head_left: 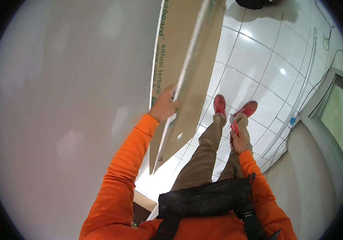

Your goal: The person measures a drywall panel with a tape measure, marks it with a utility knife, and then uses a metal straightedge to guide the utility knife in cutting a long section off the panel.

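My left hand (165, 105) is closed around the white edge of a tall plasterboard sheet (204, 64). The sheet stands upright, with a brown paper face and green print. Some of my left fingers are hidden behind the edge. Lower down, in front of my right leg, my right hand (238, 141) is wrapped around a red utility knife (235, 125). The knife's tip points away from me, toward my shoes, and stays apart from the board.
A wide grey surface (67, 100) with pale patches fills the left side. Glossy white floor tiles (255, 56) lie under my red shoes (248, 108). To the right are a long pale strip (310, 66), a dark cable (303, 102) and a grey-framed panel (333, 100). A black bag (203, 198) crosses my waist.
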### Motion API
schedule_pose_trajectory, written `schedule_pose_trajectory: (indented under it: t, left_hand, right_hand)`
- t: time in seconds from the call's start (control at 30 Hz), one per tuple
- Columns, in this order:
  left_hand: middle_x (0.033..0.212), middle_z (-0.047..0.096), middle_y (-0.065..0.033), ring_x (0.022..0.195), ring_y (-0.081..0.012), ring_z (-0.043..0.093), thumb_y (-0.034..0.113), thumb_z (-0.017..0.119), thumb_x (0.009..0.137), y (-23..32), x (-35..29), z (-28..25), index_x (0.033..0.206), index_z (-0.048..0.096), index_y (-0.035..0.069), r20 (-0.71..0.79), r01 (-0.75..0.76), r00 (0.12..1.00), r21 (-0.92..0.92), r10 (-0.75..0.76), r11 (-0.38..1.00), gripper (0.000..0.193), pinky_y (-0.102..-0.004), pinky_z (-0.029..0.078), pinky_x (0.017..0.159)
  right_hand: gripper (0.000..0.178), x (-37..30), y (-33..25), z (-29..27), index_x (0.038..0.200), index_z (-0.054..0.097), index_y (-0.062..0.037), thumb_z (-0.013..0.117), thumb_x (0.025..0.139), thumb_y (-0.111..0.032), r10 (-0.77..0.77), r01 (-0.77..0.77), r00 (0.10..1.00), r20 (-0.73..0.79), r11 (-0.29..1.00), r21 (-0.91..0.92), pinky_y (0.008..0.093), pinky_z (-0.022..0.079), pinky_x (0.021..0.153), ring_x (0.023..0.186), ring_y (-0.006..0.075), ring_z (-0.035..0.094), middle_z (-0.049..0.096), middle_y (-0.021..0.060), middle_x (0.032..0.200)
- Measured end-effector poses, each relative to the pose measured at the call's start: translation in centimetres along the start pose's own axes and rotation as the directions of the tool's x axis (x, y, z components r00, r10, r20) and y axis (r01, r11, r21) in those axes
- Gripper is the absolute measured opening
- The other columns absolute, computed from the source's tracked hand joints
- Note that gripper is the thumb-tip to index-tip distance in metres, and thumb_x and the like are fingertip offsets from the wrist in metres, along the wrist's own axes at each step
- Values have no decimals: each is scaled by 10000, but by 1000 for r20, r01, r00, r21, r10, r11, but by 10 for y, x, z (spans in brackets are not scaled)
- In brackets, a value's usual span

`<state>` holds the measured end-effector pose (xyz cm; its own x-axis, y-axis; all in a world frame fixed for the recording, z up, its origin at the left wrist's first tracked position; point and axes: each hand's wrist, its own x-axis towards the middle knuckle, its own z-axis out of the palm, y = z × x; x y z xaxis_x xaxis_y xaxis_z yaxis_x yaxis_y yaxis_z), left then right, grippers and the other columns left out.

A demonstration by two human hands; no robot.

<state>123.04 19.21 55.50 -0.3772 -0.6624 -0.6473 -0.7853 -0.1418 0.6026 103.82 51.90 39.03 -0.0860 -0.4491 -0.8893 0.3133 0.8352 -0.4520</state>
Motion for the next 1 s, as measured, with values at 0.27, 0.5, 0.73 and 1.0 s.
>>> schedule_pose_trajectory:
  t: [0.27,0.5,0.73,1.0]
  left_hand:
    - [1234,609,-185,1151,-352,569,31,527,876,-54,32,91,1332,549,78,55,-93,994,19,92,996,459,-397,455,982]
    - [1252,607,-171,1198,-346,536,89,577,854,-100,-51,76,1310,558,58,-403,-110,881,335,248,936,457,-418,409,1051]
    - [1190,635,-210,1120,-392,584,266,666,860,-159,-99,34,1267,580,52,-566,270,787,-41,-245,962,468,-447,450,981]
    - [912,694,-200,864,-373,670,349,613,900,-218,-78,50,1105,669,62,-555,368,773,-2,-308,930,357,-453,505,778]
  right_hand:
    - [217,-26,-23,1,1194,527,-123,497,999,-213,270,-255,960,-75,953,161,285,435,422,501,126,511,503,4,656]
    - [287,-17,19,-2,1231,535,-110,523,970,-229,-16,-8,982,-187,992,-126,296,443,418,495,132,528,562,27,728]
    - [230,-24,65,-74,1129,554,-75,551,936,-198,-308,202,883,-354,930,-306,311,444,447,501,161,517,530,36,676]
    - [170,-88,64,-143,1020,545,-63,593,896,-170,86,-151,926,-368,977,-152,329,445,425,493,163,527,540,40,640]
